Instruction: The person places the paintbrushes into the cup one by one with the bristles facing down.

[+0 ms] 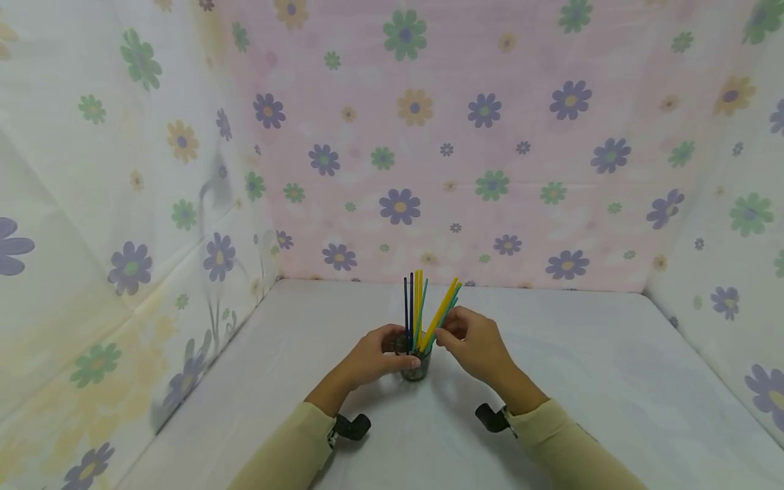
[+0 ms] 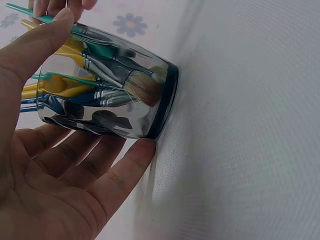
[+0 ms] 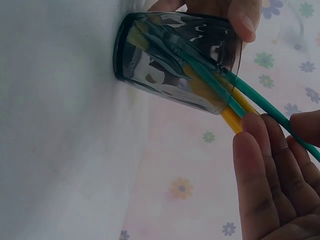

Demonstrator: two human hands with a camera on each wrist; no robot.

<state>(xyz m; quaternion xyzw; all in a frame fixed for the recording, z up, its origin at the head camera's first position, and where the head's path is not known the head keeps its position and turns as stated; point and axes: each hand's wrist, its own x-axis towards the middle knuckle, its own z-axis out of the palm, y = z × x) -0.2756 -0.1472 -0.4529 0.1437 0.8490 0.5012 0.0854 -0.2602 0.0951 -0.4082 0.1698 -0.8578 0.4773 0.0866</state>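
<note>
A smoky clear glass [image 1: 417, 373] stands on the table, holding several paintbrushes with yellow, green and dark blue handles [image 1: 412, 306]. My left hand [image 1: 375, 357] grips the glass from its left side, thumb near the rim and fingers round the far side. In the left wrist view, bristles [image 2: 144, 88] and metal ferrules show through the glass wall, heads down. My right hand [image 1: 480, 344] is at the right side of the brushes. Its thumb and fingers pinch a green paintbrush [image 3: 270, 106] above the rim, while other fingertips lie against neighbouring green and yellow handles.
A white cloth covers the table [image 1: 588, 381]. Flower-printed curtains [image 1: 453, 136] hang at the back and on both sides. A black wrist camera [image 1: 353, 427] sits on the left wrist and another [image 1: 492, 418] on the right, just over the table.
</note>
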